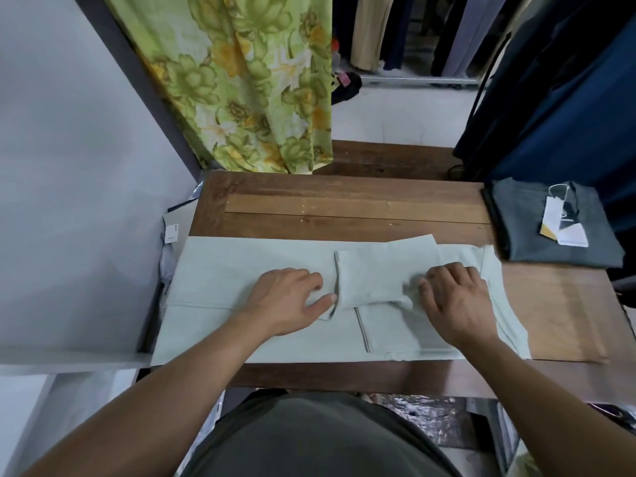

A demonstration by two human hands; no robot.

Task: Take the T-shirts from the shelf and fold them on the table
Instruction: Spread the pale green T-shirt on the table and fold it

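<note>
Smoothing the pale green T-shirt (241, 270) lying on the table (344, 201) beneath both palms, the left hand (292, 297) and right hand (454, 301), fingers loosely spread, should press its folded sleeve (368, 277) between them flat.

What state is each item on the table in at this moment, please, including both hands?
Pale green T-shirt: spread flat on the table, sleeves folded inward, partly folded.
Grey T-shirt: folded, lying at the table's right edge, tags on top.
Left hand: fingers straight, pressing the pale green T-shirt.
Right hand: flat on the folded sleeve.
</note>
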